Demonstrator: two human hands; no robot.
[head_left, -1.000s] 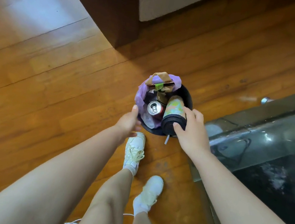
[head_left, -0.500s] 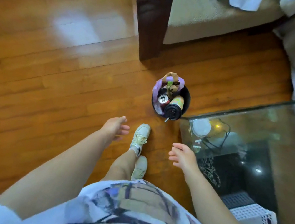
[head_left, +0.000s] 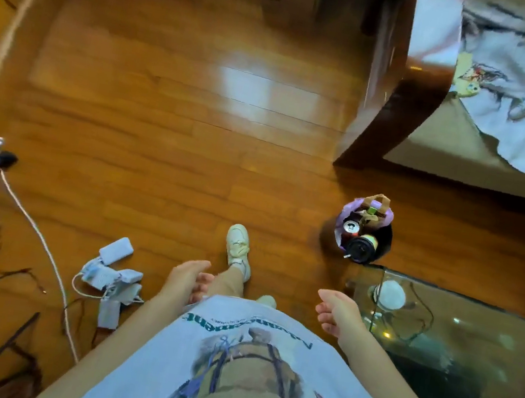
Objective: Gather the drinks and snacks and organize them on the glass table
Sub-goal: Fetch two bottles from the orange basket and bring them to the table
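On floor by glass table (head_left: 476,325) corner: black bin (head_left: 384,240) w/ can (head_left: 351,228) & cup (head_left: 361,247) inside. Left hand (head_left: 187,278) & right hand (head_left: 336,312) both loosely curled, holding nothing. Prob best: step close, grab 1 drink per hand, keep upright, set well inside table edge.

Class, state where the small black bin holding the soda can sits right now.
In the head view, the black bin stands on the wooden floor, right of centre, beside the glass table's far corner.

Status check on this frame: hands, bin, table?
Both hands empty, fingers loosely curled. Bin with can and cup on floor beside glass table. Nothing between.
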